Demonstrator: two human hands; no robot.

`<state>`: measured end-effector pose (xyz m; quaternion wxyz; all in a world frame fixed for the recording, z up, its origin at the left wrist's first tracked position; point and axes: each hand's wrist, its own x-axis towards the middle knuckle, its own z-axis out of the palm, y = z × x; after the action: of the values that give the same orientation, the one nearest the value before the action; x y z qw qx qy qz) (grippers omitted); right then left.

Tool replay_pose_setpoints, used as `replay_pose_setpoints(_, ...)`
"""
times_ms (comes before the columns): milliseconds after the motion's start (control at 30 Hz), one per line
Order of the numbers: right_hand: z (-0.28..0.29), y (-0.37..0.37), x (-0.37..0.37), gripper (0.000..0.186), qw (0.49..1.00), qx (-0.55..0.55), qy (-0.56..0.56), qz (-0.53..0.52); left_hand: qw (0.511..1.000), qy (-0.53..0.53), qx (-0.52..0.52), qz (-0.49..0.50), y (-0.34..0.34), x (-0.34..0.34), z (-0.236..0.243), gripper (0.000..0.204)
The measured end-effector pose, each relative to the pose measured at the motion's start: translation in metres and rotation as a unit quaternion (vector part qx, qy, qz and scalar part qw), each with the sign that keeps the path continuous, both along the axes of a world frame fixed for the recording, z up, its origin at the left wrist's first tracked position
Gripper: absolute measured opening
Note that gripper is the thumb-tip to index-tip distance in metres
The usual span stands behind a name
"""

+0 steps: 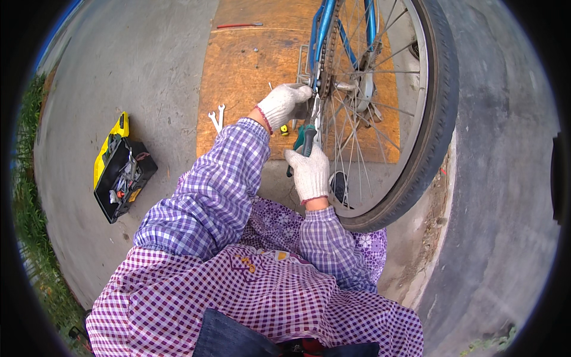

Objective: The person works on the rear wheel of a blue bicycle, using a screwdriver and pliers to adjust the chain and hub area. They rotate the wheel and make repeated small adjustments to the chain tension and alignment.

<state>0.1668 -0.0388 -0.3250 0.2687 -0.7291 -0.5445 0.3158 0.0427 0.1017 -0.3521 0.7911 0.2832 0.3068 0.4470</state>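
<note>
My right hand (310, 172), in a white knit glove, is closed around the dark green and black handles of a pair of pliers (308, 141). The jaws point away from me, toward the blue bicycle frame (322, 30) and the chain (324, 59) beside the rear wheel (443, 77). Also gloved, my left hand (285, 106) reaches in from the left, just beyond the pliers. Its fingers are closed against the frame near the chain; what they pinch is hidden. Below the left hand lies a small yellow and black item (284, 130).
A wooden board (250, 65) lies under the bicycle. On it are two open-ended wrenches (221, 116) and a thin red-handled tool (239, 25). An open black toolbox (148, 172) with a yellow lid (122, 125) stands on the concrete at left. A shoe (339, 187) shows behind the spokes.
</note>
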Motion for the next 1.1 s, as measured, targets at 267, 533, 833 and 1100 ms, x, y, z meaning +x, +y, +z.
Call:
replay_pose_setpoints(267, -0.002, 0.001, -0.001, 0.026, 1.000, 0.017, -0.017, 0.008, 1.000, -0.018, -0.010, -0.009, 0.000, -0.003, -0.001, 0.027)
replay_pose_setpoints(533, 0.003, 0.002, -0.002, 0.030, 0.997, 0.039, -0.066, 0.009, 0.999, -0.042, -0.012, -0.011, 0.003, 0.001, -0.005, 0.026)
replay_pose_setpoints(833, 0.000, 0.004, 0.001, 0.026, 1.000, -0.012, 0.029, -0.002, 1.000, -0.027, 0.003, -0.007, 0.000, 0.000, -0.005, 0.029)
replay_pose_setpoints(1100, 0.016, -0.005, -0.003, 0.019, 0.858, -0.052, 0.511, -0.023, 0.998, -0.052, -0.023, -0.002, 0.005, -0.004, -0.008, 0.030)
